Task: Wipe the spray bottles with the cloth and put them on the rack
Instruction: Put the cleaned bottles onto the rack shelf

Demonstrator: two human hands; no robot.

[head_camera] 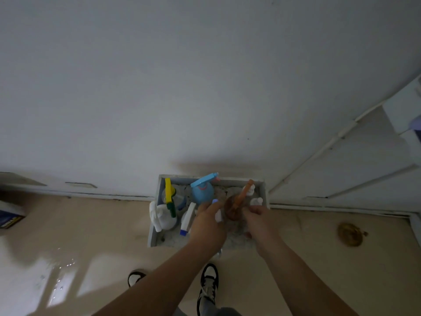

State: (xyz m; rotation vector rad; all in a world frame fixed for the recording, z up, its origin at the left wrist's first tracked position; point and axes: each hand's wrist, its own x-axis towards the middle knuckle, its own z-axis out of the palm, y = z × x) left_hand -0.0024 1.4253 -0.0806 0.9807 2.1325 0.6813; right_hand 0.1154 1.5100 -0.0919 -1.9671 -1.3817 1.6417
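Both hands are over the rack (152,236), which sits on the floor (68,224) against the wall (205,87).

- Target: the brown spray bottle (231,212), upright inside the rack, right of centre. Its orange trigger head (244,193) runs from roughly 7 to 1 o'clock, nozzle end toward the wall.
- Right hand (259,221): the bottle is at its 10 o'clock and touching it. Fingers are curled against the bottle's right flank, which reads as a grip.
- Left hand (208,224): the bottle is at its 2 o'clock, just beside the fingertips. A white scrap (218,217) shows between fingers and bottle. It may be the cloth, but the frame is too dim and blurred to say. I can't tell whether this hand is pinching or spread.
- Neighbours: blue spray bottle (202,191) just beside the target at its 10 o'clock; yellow-trigger bottle (169,195) and white bottle (160,216) farther out at 9 o'clock.

My read: the right hand is nearer and steadies the bottle. The left would wipe from the 9 o'clock side, and the blue bottle leaves little room there.
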